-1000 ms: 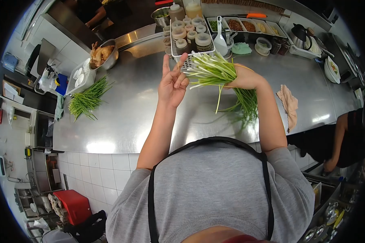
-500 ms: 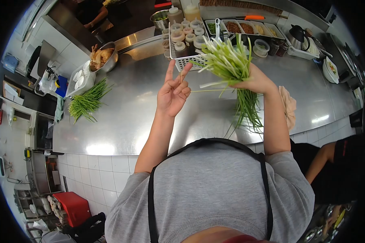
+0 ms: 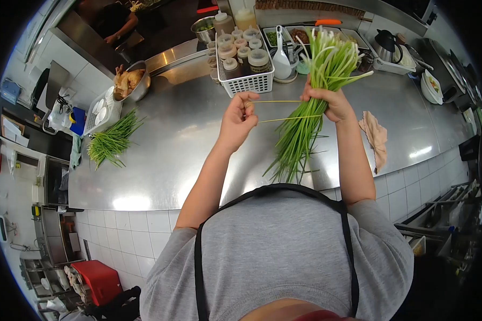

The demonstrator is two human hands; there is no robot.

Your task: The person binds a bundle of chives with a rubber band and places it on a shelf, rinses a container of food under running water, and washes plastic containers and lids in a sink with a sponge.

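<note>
My right hand point(image 3: 333, 104) is wrapped round a thick bunch of chives point(image 3: 300, 131), lifted over the steel counter. Their pale ends fan out upward, away from me, and the green tips hang toward the counter's near edge. A thin yellowish rubber band point(image 3: 276, 101) is stretched between the bunch and my left hand point(image 3: 237, 124), whose curled fingers hold its left end. Its two strands run apart, one near my right fingers and one lower across the stems. Further left, another pile of chives point(image 3: 111, 140) lies on the counter.
A white basket of sauce bottles point(image 3: 247, 84) stands behind my hands, beside a white-handled scoop point(image 3: 281, 53). A crumpled cloth point(image 3: 375, 140) lies at right. At left are a metal bowl of poultry point(image 3: 129, 83) and a white crate point(image 3: 103, 116). A person's arm point(image 3: 124, 28) shows beyond.
My left fingers have curled in from a spread pose, and the band now shows two separated strands. The chive bunch has turned more upright. The person at the right has left view.
</note>
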